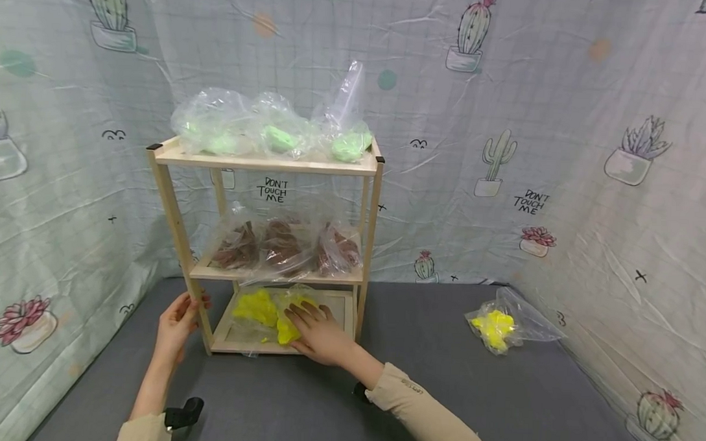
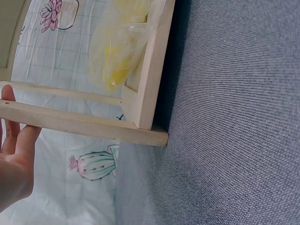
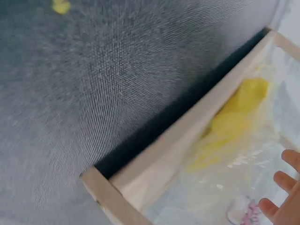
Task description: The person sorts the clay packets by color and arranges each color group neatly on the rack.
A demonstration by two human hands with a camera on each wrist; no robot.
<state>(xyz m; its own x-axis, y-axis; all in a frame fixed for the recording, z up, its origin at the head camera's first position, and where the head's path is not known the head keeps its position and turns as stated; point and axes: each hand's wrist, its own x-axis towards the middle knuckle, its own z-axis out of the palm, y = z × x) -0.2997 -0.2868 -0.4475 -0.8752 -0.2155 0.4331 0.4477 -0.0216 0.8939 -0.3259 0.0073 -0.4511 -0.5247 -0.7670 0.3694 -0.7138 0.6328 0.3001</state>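
Note:
My left hand (image 1: 176,324) grips the left front post (image 1: 176,230) of a wooden shelf rack. In the left wrist view, the thumb and fingers (image 2: 26,140) lie on either side of that post. On the bottom shelf (image 1: 267,348) lie two clear bags of yellow lumps, a left one (image 1: 254,306) and a right one (image 1: 287,330). My right hand (image 1: 321,337) is over the right bag, partly covering it. The right wrist view shows its fingers (image 3: 284,180) extended and spread beside the clear plastic (image 3: 220,187), with nothing held between them.
Bagged brown lumps (image 1: 284,244) fill the middle shelf (image 1: 275,277). Bagged pale green lumps (image 1: 280,139) sit on the top shelf (image 1: 261,163). Another bag of yellow lumps (image 1: 494,328) lies on the grey table (image 1: 417,378) at right. A printed curtain (image 1: 435,204) encloses the back and sides.

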